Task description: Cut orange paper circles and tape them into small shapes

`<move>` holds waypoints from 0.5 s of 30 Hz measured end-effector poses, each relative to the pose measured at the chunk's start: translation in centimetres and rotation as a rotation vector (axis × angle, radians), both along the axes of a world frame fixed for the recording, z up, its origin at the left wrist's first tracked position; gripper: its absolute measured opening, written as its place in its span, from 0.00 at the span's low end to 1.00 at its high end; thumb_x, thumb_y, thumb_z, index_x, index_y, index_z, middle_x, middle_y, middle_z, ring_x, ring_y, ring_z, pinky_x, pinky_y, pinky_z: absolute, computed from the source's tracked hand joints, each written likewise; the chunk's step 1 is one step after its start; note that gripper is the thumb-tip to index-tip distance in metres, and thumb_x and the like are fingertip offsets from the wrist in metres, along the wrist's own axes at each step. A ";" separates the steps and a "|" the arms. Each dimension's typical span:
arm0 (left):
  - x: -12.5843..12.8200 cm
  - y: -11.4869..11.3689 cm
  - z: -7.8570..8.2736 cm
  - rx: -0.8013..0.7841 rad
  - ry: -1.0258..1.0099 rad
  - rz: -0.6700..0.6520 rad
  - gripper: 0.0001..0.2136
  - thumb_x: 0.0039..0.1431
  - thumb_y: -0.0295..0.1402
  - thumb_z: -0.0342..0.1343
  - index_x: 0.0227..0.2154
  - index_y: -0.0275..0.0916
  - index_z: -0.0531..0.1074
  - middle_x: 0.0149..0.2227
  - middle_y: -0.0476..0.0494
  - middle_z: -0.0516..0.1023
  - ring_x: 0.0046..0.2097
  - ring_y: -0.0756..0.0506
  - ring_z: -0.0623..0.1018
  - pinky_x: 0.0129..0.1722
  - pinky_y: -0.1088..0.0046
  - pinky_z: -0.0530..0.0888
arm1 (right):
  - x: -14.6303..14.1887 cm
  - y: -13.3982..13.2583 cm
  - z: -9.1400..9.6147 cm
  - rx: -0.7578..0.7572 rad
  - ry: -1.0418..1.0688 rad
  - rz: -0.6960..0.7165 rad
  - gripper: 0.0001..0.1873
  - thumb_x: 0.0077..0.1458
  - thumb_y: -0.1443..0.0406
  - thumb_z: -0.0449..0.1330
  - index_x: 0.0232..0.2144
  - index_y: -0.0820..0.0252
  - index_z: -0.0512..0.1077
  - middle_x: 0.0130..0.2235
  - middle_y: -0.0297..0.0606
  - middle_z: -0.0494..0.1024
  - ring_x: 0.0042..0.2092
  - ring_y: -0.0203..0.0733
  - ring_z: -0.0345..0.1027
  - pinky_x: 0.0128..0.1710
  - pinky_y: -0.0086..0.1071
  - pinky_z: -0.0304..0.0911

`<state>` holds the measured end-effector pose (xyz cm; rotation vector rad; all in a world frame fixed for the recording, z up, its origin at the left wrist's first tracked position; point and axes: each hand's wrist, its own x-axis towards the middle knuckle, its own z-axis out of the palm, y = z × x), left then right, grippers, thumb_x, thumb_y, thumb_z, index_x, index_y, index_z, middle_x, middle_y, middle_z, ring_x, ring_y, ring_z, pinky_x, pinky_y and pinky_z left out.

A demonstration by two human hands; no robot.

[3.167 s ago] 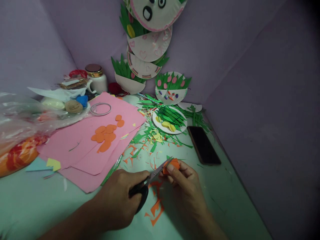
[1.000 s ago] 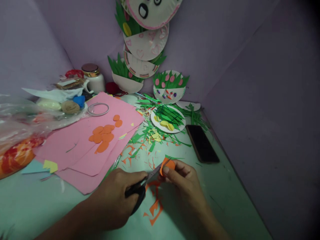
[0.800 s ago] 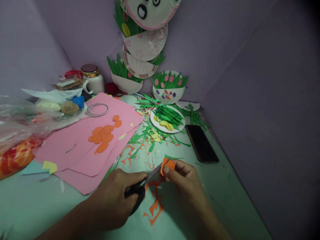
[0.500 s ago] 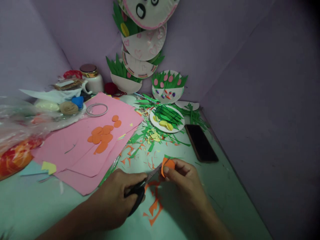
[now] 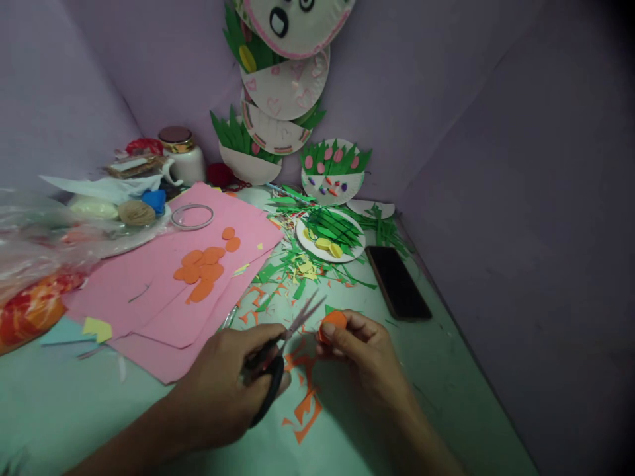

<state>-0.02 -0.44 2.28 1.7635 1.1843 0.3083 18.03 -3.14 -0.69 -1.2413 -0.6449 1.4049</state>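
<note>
My left hand (image 5: 233, 377) is closed round the black handles of a pair of scissors (image 5: 303, 318), whose blades stand apart and point up and to the right. Between thumb and fingers, my right hand (image 5: 364, 344) pinches a small rounded piece of orange paper (image 5: 332, 325). The blades are a little to the left of that piece and do not touch it. Below both hands, orange paper scraps (image 5: 305, 406) lie on the pale green tabletop (image 5: 357, 436). Several cut orange paper ovals (image 5: 201, 264) rest in a cluster on pink paper sheets (image 5: 149, 311) at the left.
A white paper plate (image 5: 302, 246) holds green strips and yellow ovals, with green and yellow clippings around it. A phone (image 5: 399, 283) lies at the right. Decorated paper plates (image 5: 285, 92) hang on the purple wall. Plastic bags (image 5: 40, 244) and a lidded jar (image 5: 186, 158) stand left.
The scissors have come away from the orange paper, moving left, and their blades have opened. The orange piece has turned in my right hand and now looks rounder.
</note>
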 end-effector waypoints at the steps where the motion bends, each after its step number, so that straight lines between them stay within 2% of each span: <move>1: 0.1 -0.2 0.0 0.047 0.039 -0.023 0.06 0.48 0.30 0.51 0.29 0.38 0.70 0.25 0.51 0.71 0.27 0.51 0.69 0.25 0.78 0.64 | 0.0 0.0 0.0 0.015 0.008 0.007 0.09 0.39 0.63 0.68 0.19 0.63 0.74 0.19 0.32 0.73 0.22 0.33 0.67 0.26 0.26 0.65; 6: 0.4 -0.7 -0.4 0.151 0.094 -0.110 0.06 0.49 0.28 0.49 0.29 0.39 0.69 0.21 0.53 0.69 0.25 0.51 0.68 0.25 0.79 0.63 | -0.6 -0.3 -0.2 0.043 0.047 0.005 0.08 0.40 0.63 0.68 0.20 0.61 0.75 0.20 0.32 0.75 0.23 0.33 0.68 0.26 0.26 0.63; 12: 0.4 -0.6 -0.6 0.187 0.171 -0.172 0.04 0.49 0.26 0.46 0.26 0.40 0.65 0.21 0.54 0.66 0.25 0.52 0.66 0.25 0.78 0.61 | -1.4 -0.6 -0.3 0.027 0.141 -0.018 0.08 0.38 0.63 0.70 0.19 0.61 0.75 0.20 0.33 0.75 0.23 0.34 0.67 0.26 0.27 0.63; 15: 0.3 -0.5 -0.5 0.198 0.174 -0.181 0.05 0.47 0.25 0.46 0.26 0.40 0.64 0.20 0.54 0.65 0.24 0.52 0.65 0.24 0.78 0.60 | -1.3 -0.6 -0.5 0.039 0.114 -0.038 0.08 0.38 0.63 0.69 0.20 0.61 0.75 0.20 0.32 0.74 0.23 0.33 0.66 0.27 0.27 0.62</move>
